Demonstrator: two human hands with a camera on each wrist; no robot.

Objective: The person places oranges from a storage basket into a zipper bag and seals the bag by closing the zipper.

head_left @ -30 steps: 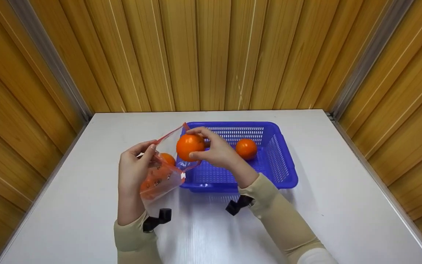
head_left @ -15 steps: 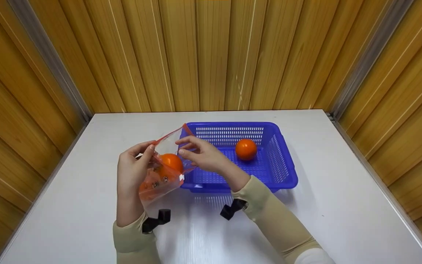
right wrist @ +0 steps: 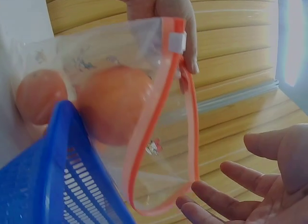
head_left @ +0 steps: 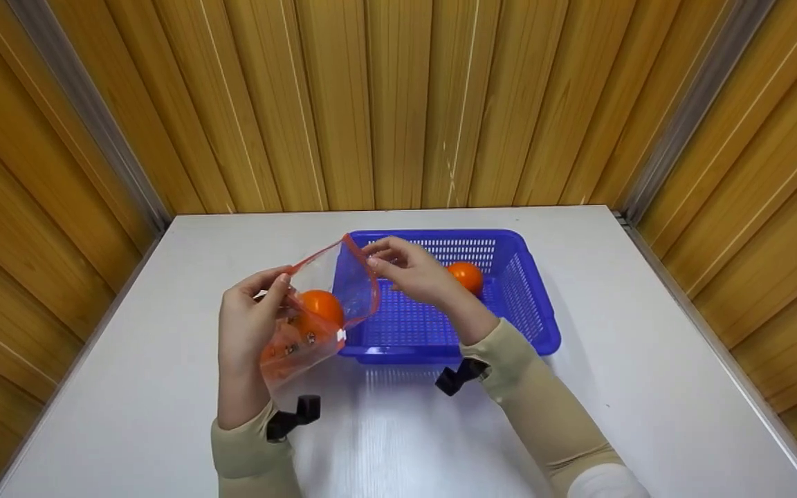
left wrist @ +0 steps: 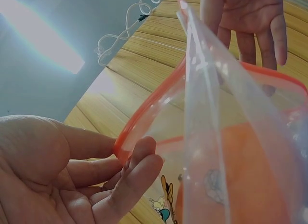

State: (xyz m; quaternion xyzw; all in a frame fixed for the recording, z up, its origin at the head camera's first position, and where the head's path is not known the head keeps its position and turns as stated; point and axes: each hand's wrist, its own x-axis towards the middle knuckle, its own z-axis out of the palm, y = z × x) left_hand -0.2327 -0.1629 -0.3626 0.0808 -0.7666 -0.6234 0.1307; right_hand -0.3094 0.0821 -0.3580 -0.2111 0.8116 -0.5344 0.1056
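Observation:
My left hand (head_left: 248,325) pinches the red rim of a clear zip bag (head_left: 357,280) between thumb and fingers, and the bag's mouth gapes toward the right. Inside the bag, an orange (head_left: 322,309) lies near the mouth; the right wrist view shows another orange (right wrist: 42,96) deeper in. My right hand (head_left: 416,273) is at the far right side of the mouth, over the basket, holding nothing. Its fingers are loosely bent in the head view; in the right wrist view the fingertips (right wrist: 195,188) meet or nearly meet the rim, and contact is unclear.
A blue perforated basket (head_left: 544,304) stands on the white table (head_left: 620,387), to the right of the bag and partly behind its mouth. One orange (head_left: 466,277) sits in the basket, partly covered by my right hand. Wood-patterned walls (head_left: 398,104) surround the table.
My right hand let go of an orange, which now lies in the bag, and then drew back to the right, out of the mouth. My left hand keeps its pinch almost unmoved.

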